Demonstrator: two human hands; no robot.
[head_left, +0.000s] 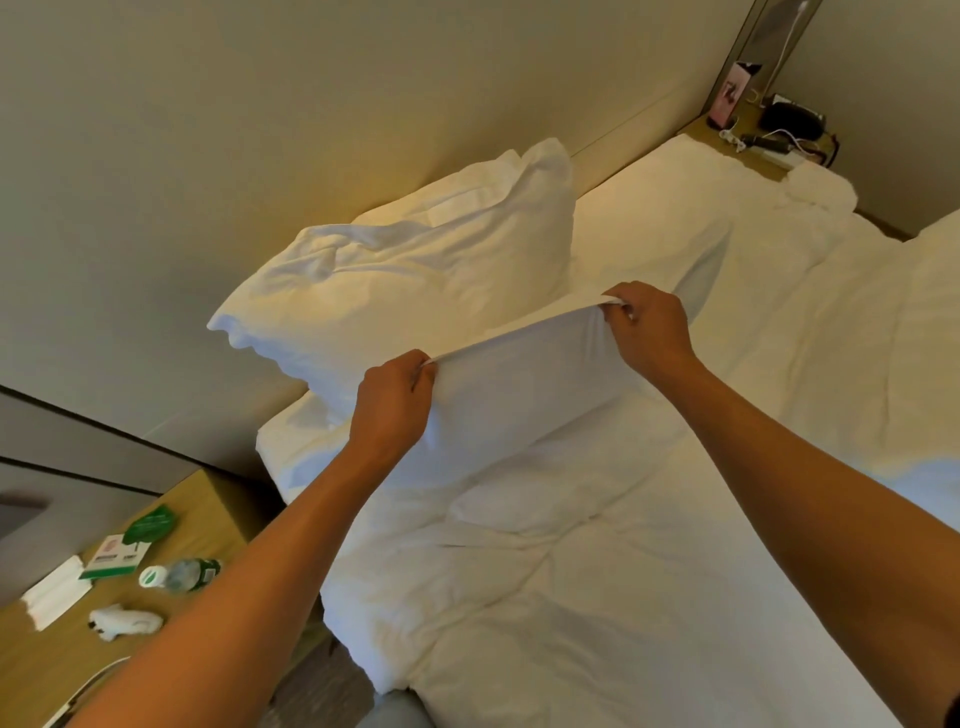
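Note:
A white duvet (519, 519) covers the bed. My left hand (392, 402) grips its top edge at the left, fingers curled round the fabric. My right hand (649, 330) pinches the same edge further right, and the cloth is stretched taut and lifted between both hands. Behind the raised edge a white pillow (415, 270) leans against the beige wall. The sheet under the lifted edge is mostly hidden.
A wooden bedside table (208, 514) at lower left holds a plastic bottle (179, 574), green-and-white cards (117, 556), a white paper (54, 597) and a crumpled tissue (124, 621). A far nightstand (769, 140) carries a black device and cables. A second bed (935, 312) is at the right.

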